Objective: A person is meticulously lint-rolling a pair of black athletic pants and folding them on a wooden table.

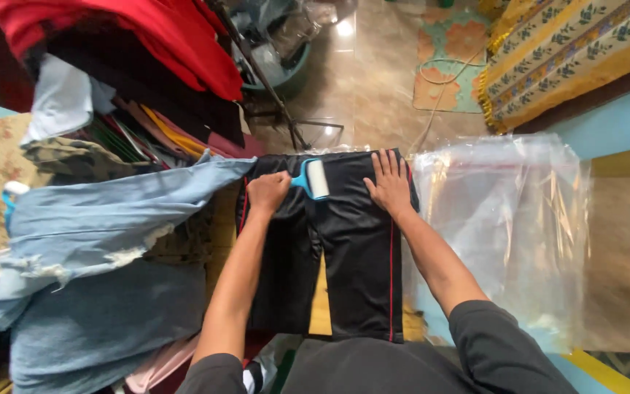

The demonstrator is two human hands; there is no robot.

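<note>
Left hand (pixel 267 191) gripped the lint roller (pixel 312 179); right hand (pixel 389 184) lay open, flat on the trousers (pixel 355 248) — best kept taut, strokes even.

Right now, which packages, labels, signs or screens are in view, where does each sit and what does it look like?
Stack of clear plastic packaging bags: right of the black trousers with red side stripes, flat, rectangular, glossy, transparent.
Crumpled clear plastic wrap: top centre on the floor, partly hidden.
No labels, signs or screens can be made out.
</note>
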